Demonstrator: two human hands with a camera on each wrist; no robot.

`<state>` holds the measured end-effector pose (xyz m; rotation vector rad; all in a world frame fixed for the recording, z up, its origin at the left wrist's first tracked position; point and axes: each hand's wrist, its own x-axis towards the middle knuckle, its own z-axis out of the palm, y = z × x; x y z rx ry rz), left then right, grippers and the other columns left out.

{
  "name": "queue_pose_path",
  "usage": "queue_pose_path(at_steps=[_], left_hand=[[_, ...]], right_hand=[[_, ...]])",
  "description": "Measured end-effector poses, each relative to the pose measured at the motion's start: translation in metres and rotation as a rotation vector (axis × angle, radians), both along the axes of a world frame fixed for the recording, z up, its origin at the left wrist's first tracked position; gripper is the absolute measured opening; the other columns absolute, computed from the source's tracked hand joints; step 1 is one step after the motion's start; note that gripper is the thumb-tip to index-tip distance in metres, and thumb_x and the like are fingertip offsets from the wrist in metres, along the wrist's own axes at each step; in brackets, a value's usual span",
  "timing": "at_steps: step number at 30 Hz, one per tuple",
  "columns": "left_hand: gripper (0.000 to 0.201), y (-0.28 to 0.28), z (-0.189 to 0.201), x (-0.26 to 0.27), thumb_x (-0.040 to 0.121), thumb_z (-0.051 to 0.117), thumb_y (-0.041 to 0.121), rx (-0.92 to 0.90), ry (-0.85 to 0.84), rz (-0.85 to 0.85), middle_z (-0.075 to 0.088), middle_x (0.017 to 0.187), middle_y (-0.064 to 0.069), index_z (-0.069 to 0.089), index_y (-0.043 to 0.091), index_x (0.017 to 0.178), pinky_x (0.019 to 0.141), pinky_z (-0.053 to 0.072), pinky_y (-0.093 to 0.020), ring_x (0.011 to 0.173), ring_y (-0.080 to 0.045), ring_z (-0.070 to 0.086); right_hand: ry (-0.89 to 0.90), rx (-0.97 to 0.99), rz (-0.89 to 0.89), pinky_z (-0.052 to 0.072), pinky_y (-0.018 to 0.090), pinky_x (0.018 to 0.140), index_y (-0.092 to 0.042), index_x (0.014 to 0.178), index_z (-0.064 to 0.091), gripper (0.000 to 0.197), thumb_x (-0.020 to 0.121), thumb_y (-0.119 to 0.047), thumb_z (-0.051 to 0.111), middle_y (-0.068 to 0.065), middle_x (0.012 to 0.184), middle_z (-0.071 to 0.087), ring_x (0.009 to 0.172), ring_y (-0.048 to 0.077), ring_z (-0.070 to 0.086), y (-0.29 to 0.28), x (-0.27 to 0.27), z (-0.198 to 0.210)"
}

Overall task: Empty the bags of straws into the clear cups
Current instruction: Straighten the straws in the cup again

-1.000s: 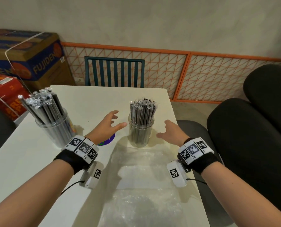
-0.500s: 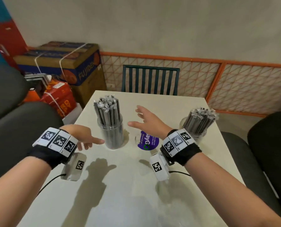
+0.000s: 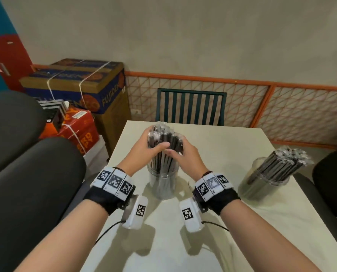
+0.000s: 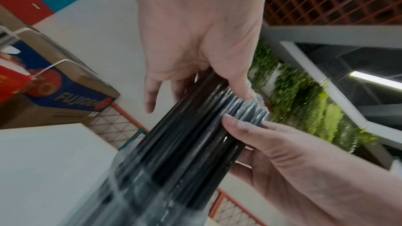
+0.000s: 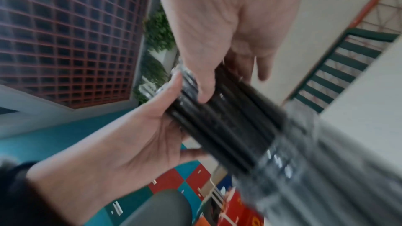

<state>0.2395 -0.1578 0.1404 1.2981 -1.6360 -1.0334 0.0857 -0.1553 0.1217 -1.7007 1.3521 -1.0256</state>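
Note:
A clear cup point(image 3: 162, 183) stands mid-table, filled with black wrapped straws point(image 3: 164, 138) that stick up well above its rim. My left hand point(image 3: 147, 143) grips the top of that bundle from the left. My right hand point(image 3: 183, 152) grips it from the right. In the left wrist view my left hand point(image 4: 196, 90) has thumb and fingers round the straws point(image 4: 191, 140). In the right wrist view my right hand point(image 5: 232, 82) clasps the straws point(image 5: 222, 121) above the cup point(image 5: 304, 169). A second clear cup point(image 3: 265, 183) of leaning straws point(image 3: 281, 165) stands at the table's right edge.
The white table point(image 3: 212, 242) has dark padded chairs at its left point(image 3: 26, 183) and right point(image 3: 332, 183). A teal slatted chair point(image 3: 191, 107) stands behind it. Strapped cardboard boxes point(image 3: 81, 85) are stacked at the back left, before an orange lattice fence point(image 3: 281, 107).
Both hands were open, apart and above the table. They have closed together round the straws in the left cup. My view has swung left; the flat plastic bag is out of sight.

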Motion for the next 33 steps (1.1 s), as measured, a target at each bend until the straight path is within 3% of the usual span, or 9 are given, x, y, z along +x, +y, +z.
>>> queue_pose_path(at_steps=[2, 5, 8, 13, 16, 19, 23, 26, 33], left_hand=[[0.07, 0.003, 0.005, 0.011, 0.081, 0.069, 0.025, 0.062, -0.086, -0.093, 0.045, 0.127, 0.024, 0.025, 0.033, 0.136, 0.096, 0.034, -0.002, 0.109, 0.021, 0.046], [0.108, -0.002, -0.013, 0.035, 0.068, 0.073, 0.046, 0.215, -0.154, -0.126, 0.023, 0.155, 0.004, 0.003, 0.031, 0.149, 0.107, 0.025, -0.026, 0.138, -0.012, 0.029], [0.125, -0.004, -0.031, 0.045, 0.05, 0.076, 0.065, 0.26, -0.102, -0.16, 0.023, 0.155, 0.003, 0.006, 0.032, 0.148, 0.115, 0.023, -0.033, 0.14, -0.013, 0.027], [0.083, -0.008, -0.038, 0.013, 0.077, 0.073, 0.025, 0.189, -0.035, -0.181, 0.044, 0.138, 0.006, 0.023, 0.023, 0.144, 0.102, 0.035, -0.016, 0.121, -0.002, 0.044], [0.067, -0.014, -0.025, 0.013, 0.088, 0.06, 0.026, 0.14, -0.039, -0.177, 0.042, 0.139, 0.008, 0.024, 0.023, 0.145, 0.1, 0.031, -0.017, 0.124, -0.003, 0.04], [0.071, -0.02, -0.012, 0.029, 0.089, 0.057, 0.026, 0.219, -0.111, -0.319, 0.036, 0.142, 0.01, 0.017, 0.025, 0.147, 0.106, 0.026, -0.023, 0.13, -0.006, 0.032], [0.113, -0.022, -0.025, 0.056, 0.066, 0.065, 0.067, 0.394, -0.245, -0.389, 0.01, 0.159, 0.006, 0.0, 0.029, 0.15, 0.119, 0.011, -0.037, 0.144, -0.012, 0.014], [0.12, 0.004, -0.037, 0.043, 0.056, 0.058, 0.082, 0.358, 0.012, -0.233, 0.01, 0.156, 0.016, 0.001, 0.034, 0.149, 0.119, 0.012, -0.038, 0.142, -0.007, 0.017], [0.112, 0.01, -0.045, -0.014, 0.069, 0.079, 0.035, 0.134, 0.081, 0.074, 0.025, 0.154, -0.002, 0.001, 0.032, 0.148, 0.113, 0.027, -0.034, 0.14, -0.019, 0.03]], right_hand=[[0.052, 0.096, 0.091, 0.035, 0.035, 0.112, -0.017, 0.147, 0.024, 0.081, 0.081, -0.032, 0.069, 0.002, 0.147, 0.041, 0.134, 0.016, 0.041, -0.006, -0.014, 0.004], [0.164, 0.267, 0.084, 0.023, 0.039, 0.118, -0.017, 0.15, 0.0, 0.109, 0.074, -0.035, 0.076, 0.005, 0.158, 0.016, 0.144, 0.017, 0.021, 0.0, -0.028, -0.008], [0.177, 0.278, 0.094, 0.016, 0.033, 0.119, -0.017, 0.15, -0.006, 0.12, 0.068, -0.036, 0.08, 0.001, 0.16, 0.008, 0.146, 0.015, 0.013, 0.014, -0.022, -0.024], [0.118, 0.151, -0.003, 0.03, 0.054, 0.112, -0.034, 0.145, 0.013, 0.101, 0.064, -0.056, 0.07, -0.002, 0.144, 0.042, 0.134, 0.02, 0.04, 0.012, 0.011, -0.036], [0.092, 0.033, -0.021, 0.037, 0.047, 0.11, -0.026, 0.144, 0.024, 0.075, 0.083, -0.038, 0.065, 0.0, 0.142, 0.046, 0.131, 0.018, 0.044, 0.007, 0.014, -0.015], [0.246, 0.061, 0.156, 0.032, 0.037, 0.113, -0.022, 0.148, 0.017, 0.094, 0.075, -0.031, 0.075, 0.003, 0.148, 0.034, 0.135, 0.017, 0.034, 0.001, -0.001, 0.004], [0.457, 0.306, 0.387, 0.018, 0.039, 0.119, -0.022, 0.15, -0.002, 0.118, 0.067, -0.033, 0.082, 0.003, 0.158, 0.011, 0.145, 0.019, 0.014, -0.008, -0.033, -0.006], [0.337, 0.373, 0.365, 0.015, 0.036, 0.119, -0.019, 0.151, -0.001, 0.11, 0.074, -0.03, 0.077, 0.002, 0.159, 0.01, 0.146, 0.019, 0.013, -0.016, -0.044, -0.016], [0.137, 0.233, 0.276, 0.034, 0.043, 0.112, -0.018, 0.142, 0.033, 0.083, 0.072, -0.026, 0.078, 0.003, 0.142, 0.047, 0.13, 0.017, 0.044, -0.023, -0.013, -0.027]])
